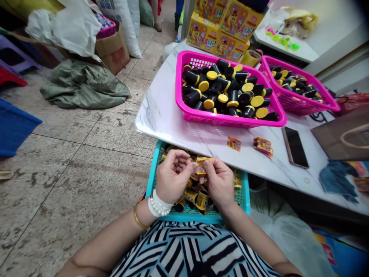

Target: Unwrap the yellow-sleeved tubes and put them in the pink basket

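Between my two hands is a small printed yellow-and-orange sticker label (201,164). My left hand (174,177) pinches its left edge with thumb and finger, the other fingers curled. My right hand (220,182) grips the right edge the same way. Both hands are over a turquoise basket (246,198) in my lap, which holds several black containers wrapped in yellow labels (201,200). On the table just beyond lie a single label (234,144) and a small stack of labels (263,146).
A pink basket (230,120) of black containers with yellow lids stands on the marble-patterned table (161,104). A second pink basket (302,104) is to its right. Yellow printed boxes (219,32) are stacked behind. A phone (295,147) lies at the right, near a paper bag (343,132).
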